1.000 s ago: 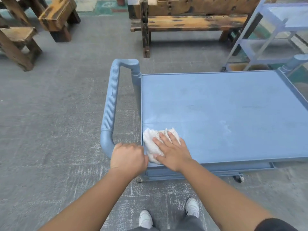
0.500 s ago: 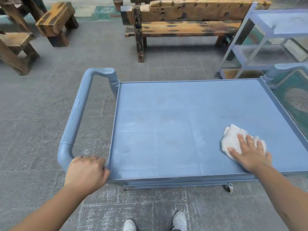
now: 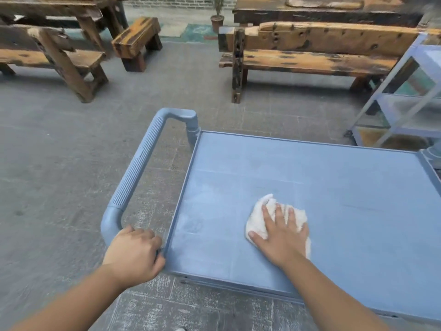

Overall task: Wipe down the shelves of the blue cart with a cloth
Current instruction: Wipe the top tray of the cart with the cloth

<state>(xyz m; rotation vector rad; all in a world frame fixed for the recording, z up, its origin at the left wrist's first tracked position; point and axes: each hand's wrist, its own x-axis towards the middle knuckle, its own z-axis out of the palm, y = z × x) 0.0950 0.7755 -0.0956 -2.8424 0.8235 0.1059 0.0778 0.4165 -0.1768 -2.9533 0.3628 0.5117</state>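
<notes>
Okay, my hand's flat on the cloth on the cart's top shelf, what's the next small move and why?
Probably slide the right hand and white cloth away from you toward the far rim of the top shelf: that stretch looks dusty and streaked, and the left hand grips the cart's near corner, steadying it.

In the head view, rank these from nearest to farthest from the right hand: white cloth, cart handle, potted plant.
1. White cloth, under the right hand.
2. Cart handle, at the cart's left end.
3. Potted plant, far back by the wall.
</notes>
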